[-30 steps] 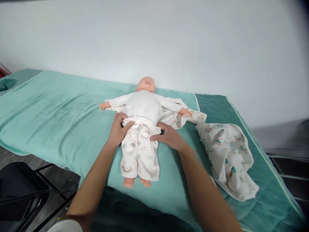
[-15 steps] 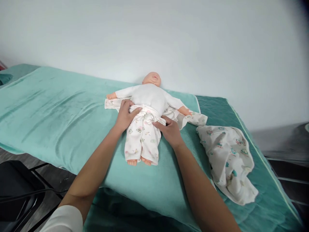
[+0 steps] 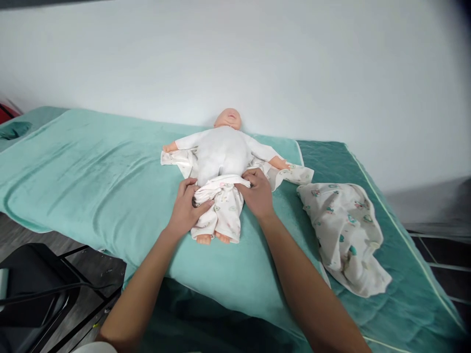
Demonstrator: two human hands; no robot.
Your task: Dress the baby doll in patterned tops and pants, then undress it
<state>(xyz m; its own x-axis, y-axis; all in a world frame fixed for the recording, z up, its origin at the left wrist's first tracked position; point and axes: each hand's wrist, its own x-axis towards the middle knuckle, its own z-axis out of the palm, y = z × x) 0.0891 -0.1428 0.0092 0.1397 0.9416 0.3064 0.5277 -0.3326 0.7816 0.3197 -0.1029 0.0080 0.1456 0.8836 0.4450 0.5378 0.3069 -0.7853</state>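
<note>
A baby doll (image 3: 223, 149) lies on its back, arms spread, its body and sleeves white. Printed white pants (image 3: 226, 208) are bunched around its legs, the waistband below the hips and the feet showing at the cuffs. My left hand (image 3: 187, 206) grips the waistband on the left side, thumb on top. On the other side my right hand (image 3: 257, 191) pinches the waistband between thumb and fingers. Beneath the doll a printed baby top (image 3: 300, 175) is spread open, one sleeve reaching out on each side; the doll's body hides its middle.
A crumpled printed white cloth (image 3: 346, 235) rests to the right on the dark green quilted cover (image 3: 401, 294). A light green blanket (image 3: 91, 166) covers the bed. The white wall (image 3: 235, 59) stands behind, and a black chair (image 3: 33, 289) is at lower left.
Both hands have drawn the waistband down from the doll's belly towards its thighs, baring the white lower body. The pants are more bunched now. The camera view has shifted slightly.
</note>
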